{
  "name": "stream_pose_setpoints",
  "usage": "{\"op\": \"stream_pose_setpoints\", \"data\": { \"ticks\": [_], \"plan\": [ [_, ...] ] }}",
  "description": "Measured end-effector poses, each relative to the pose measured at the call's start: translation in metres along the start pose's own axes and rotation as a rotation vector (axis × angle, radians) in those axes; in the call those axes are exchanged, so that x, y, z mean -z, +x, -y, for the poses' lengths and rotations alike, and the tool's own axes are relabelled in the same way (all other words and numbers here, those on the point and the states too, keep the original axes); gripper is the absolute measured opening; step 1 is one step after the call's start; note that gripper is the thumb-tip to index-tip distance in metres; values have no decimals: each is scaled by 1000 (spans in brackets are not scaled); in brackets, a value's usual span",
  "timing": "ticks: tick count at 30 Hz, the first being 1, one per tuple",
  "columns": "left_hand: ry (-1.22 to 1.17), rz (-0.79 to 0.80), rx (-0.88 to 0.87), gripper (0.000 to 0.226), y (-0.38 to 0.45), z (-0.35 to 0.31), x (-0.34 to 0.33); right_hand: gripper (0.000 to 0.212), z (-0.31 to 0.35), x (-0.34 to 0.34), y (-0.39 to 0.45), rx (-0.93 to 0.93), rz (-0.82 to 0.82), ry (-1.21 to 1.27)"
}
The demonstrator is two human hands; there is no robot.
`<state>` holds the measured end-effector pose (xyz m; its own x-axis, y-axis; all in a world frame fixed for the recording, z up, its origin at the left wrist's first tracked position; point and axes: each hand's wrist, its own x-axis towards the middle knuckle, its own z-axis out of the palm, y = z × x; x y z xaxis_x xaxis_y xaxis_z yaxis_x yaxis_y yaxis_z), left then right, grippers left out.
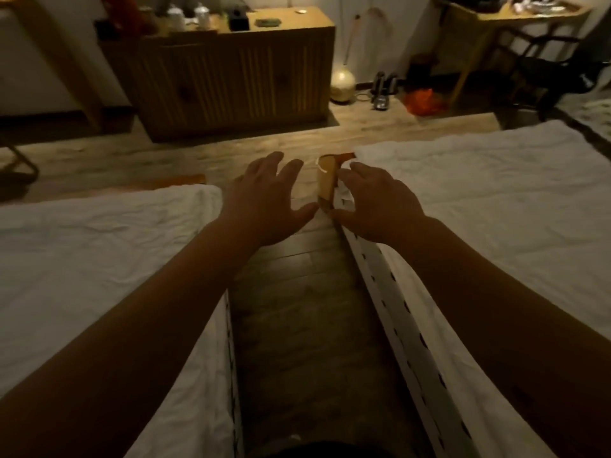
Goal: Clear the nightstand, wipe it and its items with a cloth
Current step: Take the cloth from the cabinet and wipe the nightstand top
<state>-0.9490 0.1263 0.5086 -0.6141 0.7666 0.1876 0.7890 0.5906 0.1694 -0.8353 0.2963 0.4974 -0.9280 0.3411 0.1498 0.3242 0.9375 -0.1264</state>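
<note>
Hands are reaching forward over the floor gap between two white-covered beds, both arms bare and extended from the bottom corners. Left hand (pixel 267 196) is hovering palm down with fingers (pixel 291 171) spread and slightly curled, thumb angling toward the right, holding nothing. Right hand (pixel 373 206) is hovering beside it, fingers loosely spread and bent, thumb pointing toward the left thumb; the two thumb tips are sitting near each other but apart. Between the two sets of fingertips, a small tan object (pixel 325 181) with an orange tab is showing; whether it is lying on the floor or touching the right fingers is not clear in the dim light, and what it is cannot be told. Left bed (pixel 99 246) is lying just left of the left wrist, right bed (pixel 496 200) just right of the right fingers, its perforated white edge strip running beneath the right forearm. Wooden plank floor (pixel 297 309) is showing below both palms. Well beyond the fingertips, a slatted wooden cabinet (pixel 238 81) is standing against the wall with small items blurring on top; a round glowing lamp (pixel 342 85) is sitting on the floor just to its right. Nightstand and cloth are not appearing in view
</note>
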Motion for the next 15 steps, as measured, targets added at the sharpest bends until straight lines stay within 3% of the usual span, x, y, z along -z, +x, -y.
{"op": "stream_pose_setpoints", "data": {
  "ticks": [7,15],
  "plan": [
    [1,1,96,82,72,34,-23,79,-29,-35,96,85,17,26],
    [19,-22,192,82,201,29,-36,78,-102,-39,223,145,4,11]
  ]
}}
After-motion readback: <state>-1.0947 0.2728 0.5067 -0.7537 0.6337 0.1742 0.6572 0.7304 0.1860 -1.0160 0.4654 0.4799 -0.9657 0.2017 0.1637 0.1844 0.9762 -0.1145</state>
